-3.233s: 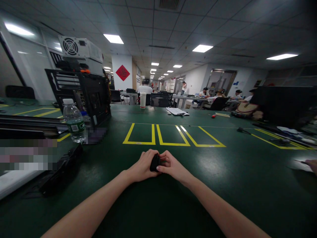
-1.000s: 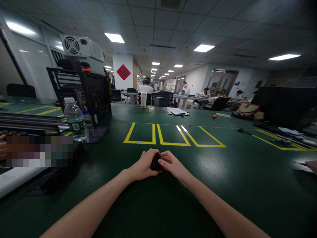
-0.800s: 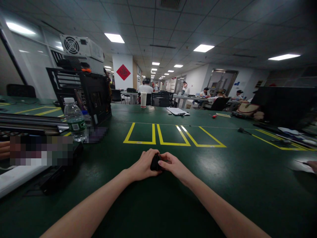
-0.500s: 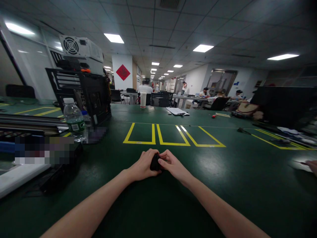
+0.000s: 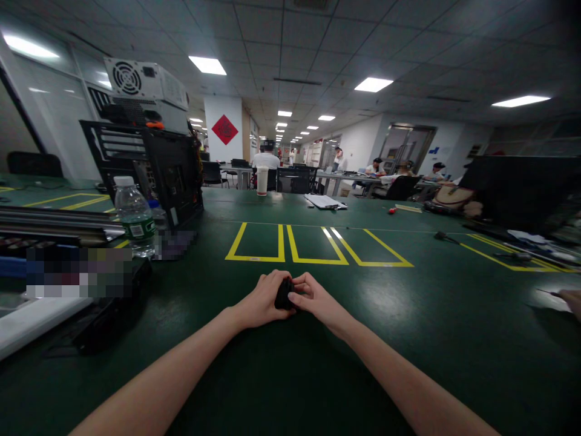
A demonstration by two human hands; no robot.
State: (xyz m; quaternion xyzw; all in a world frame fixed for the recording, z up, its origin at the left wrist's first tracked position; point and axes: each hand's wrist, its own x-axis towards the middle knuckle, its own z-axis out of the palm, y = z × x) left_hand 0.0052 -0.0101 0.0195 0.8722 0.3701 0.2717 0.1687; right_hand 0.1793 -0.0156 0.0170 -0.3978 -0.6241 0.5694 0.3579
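Object (image 5: 283,293), small and black, noted just below the centre of the frame. Held between left hand (image 5: 264,298) and right hand (image 5: 318,301), both bare; largely covered by fingers, exact kind not determinable. Left grip clamped round its left side, fingers over the top, thumb along the near lower edge. Right grip closed against its right side with thumb and bent fingers. Its contact with green table (image 5: 385,375) not verifiable from this angle.

Just beyond, mid-frame: three yellow tape outlines (image 5: 254,259), side by side. Left of frame: clear bottle (image 5: 138,229) with green label, upright, beside black computer case (image 5: 175,175). Above the case, upper left: grey power supply (image 5: 157,85) with round fan grille. Farther back, centre: white cup (image 5: 262,181), upright; to its right, clipboard (image 5: 323,201) with paper, lying flat. Farther right: small red item (image 5: 391,211).

Lower left: long white item (image 5: 40,321), partly pixelated. Right edge: another person's hand (image 5: 571,300), cut off by the frame. Upper left of centre: red diamond sign (image 5: 225,129) on white pillar (image 5: 233,106).
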